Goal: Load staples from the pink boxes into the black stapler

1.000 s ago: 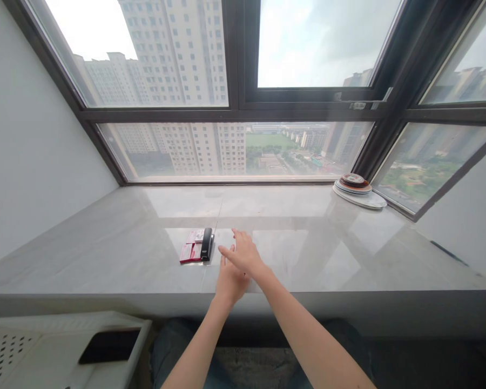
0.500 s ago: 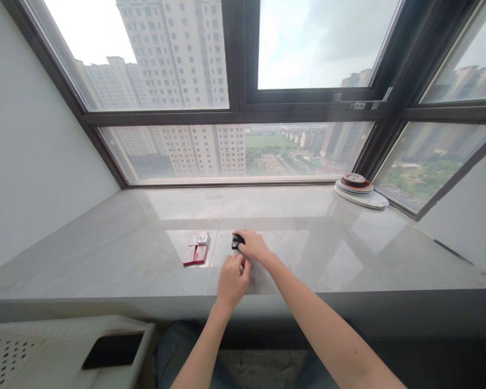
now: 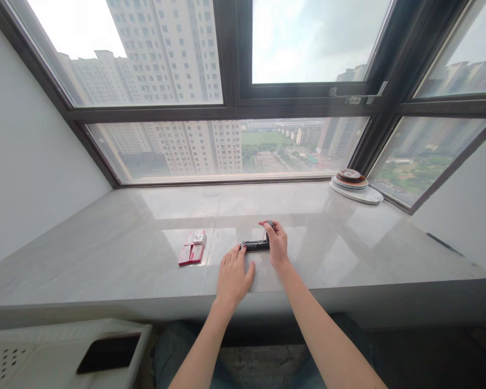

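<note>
A black stapler [image 3: 256,246] lies on the grey stone sill, swung wide open. Its metal channel faces up, and its top arm stands nearly upright at the right end. My right hand [image 3: 278,244] grips that raised arm with closed fingers. My left hand [image 3: 233,273] rests flat on the sill, thumb apart, its fingertips touching the left end of the stapler's base. Left of it lie several small pink-and-white boxes [image 3: 192,252] grouped together, one white-topped box stacked on the others. Something thin and red pokes out by my right fingertips; I cannot make out what it is.
A stack of plates [image 3: 354,186] stands in the far right corner by the window [image 3: 227,148]. The sill's front edge runs just below my hands. A white plastic basket [image 3: 109,329] with a dark handle opening is at lower left.
The stapler, folded and mostly covered by my right hand before, is now open on the sill. My right hand has moved right with its top arm; my left hand has flattened out.
</note>
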Action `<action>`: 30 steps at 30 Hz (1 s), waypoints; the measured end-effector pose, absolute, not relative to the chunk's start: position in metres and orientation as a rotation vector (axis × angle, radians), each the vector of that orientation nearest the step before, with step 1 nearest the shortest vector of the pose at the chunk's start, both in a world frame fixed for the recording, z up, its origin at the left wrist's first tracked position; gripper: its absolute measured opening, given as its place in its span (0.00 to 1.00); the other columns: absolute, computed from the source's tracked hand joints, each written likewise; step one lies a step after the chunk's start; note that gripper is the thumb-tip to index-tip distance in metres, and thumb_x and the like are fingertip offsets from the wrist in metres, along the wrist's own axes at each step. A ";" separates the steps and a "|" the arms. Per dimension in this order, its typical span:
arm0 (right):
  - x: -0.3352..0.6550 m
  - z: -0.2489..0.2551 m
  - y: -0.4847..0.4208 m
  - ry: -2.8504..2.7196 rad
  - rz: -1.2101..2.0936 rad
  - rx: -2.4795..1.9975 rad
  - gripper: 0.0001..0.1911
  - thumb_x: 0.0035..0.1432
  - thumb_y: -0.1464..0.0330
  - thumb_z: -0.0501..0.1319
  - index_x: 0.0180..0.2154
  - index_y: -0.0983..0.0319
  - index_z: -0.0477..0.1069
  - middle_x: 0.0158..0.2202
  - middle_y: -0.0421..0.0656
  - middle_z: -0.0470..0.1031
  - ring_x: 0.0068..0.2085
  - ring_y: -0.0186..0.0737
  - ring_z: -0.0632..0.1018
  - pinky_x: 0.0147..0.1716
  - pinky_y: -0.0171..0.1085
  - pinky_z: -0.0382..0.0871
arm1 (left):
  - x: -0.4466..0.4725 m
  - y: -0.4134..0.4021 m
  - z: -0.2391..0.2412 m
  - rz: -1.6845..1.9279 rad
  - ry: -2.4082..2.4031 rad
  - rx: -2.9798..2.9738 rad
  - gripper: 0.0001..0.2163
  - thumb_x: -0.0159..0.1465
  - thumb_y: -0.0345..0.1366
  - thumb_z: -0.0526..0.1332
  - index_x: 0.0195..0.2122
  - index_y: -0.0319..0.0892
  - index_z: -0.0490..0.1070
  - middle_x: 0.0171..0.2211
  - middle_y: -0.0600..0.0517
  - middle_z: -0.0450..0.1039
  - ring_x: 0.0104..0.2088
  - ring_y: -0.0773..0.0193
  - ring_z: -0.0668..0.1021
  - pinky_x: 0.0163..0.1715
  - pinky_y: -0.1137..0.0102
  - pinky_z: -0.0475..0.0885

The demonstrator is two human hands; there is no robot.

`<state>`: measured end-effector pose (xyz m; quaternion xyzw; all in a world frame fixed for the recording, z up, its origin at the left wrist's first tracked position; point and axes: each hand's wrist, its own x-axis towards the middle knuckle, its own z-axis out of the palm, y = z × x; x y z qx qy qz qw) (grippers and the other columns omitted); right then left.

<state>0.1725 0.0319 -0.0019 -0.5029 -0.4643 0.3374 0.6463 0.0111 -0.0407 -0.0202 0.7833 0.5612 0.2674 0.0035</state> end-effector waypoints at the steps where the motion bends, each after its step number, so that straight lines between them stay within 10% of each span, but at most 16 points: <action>1: 0.178 -0.003 0.034 -1.005 0.787 -1.122 0.29 0.66 0.48 0.47 0.53 0.60 0.70 0.57 0.50 0.77 0.58 0.48 0.76 0.59 0.47 0.67 | 0.011 -0.040 -0.021 0.861 1.782 2.432 0.21 0.73 0.44 0.53 0.65 0.45 0.63 0.67 0.43 0.62 0.66 0.49 0.65 0.67 0.51 0.58; 10: 0.235 -0.028 0.003 -0.819 1.053 -1.047 0.26 0.66 0.47 0.46 0.51 0.56 0.67 0.57 0.50 0.76 0.59 0.50 0.77 0.56 0.52 0.75 | 0.000 -0.036 -0.019 1.130 1.751 2.192 0.13 0.72 0.37 0.53 0.56 0.44 0.66 0.58 0.43 0.70 0.59 0.52 0.73 0.59 0.55 0.69; 17: 0.250 -0.045 -0.053 -0.830 1.120 -1.086 0.24 0.64 0.53 0.58 0.59 0.52 0.64 0.58 0.49 0.74 0.60 0.50 0.76 0.56 0.53 0.77 | -0.052 -0.035 -0.008 1.039 2.493 1.996 0.23 0.69 0.40 0.58 0.63 0.41 0.65 0.71 0.38 0.51 0.70 0.40 0.54 0.67 0.42 0.52; 22: 0.239 -0.037 -0.057 -1.264 1.066 -1.428 0.22 0.60 0.53 0.61 0.52 0.58 0.73 0.39 0.45 0.79 0.36 0.44 0.80 0.32 0.41 0.77 | -0.070 -0.051 -0.015 0.917 2.256 2.125 0.15 0.69 0.38 0.59 0.55 0.53 0.73 0.63 0.46 0.66 0.62 0.46 0.67 0.61 0.47 0.64; 30: 0.209 -0.005 -0.028 -1.635 1.287 -1.492 0.18 0.62 0.52 0.59 0.33 0.61 0.75 0.21 0.38 0.71 0.22 0.33 0.67 0.23 0.32 0.56 | -0.014 -0.047 -0.009 0.975 1.425 2.167 0.13 0.62 0.39 0.68 0.49 0.50 0.75 0.43 0.51 0.77 0.45 0.57 0.77 0.49 0.61 0.74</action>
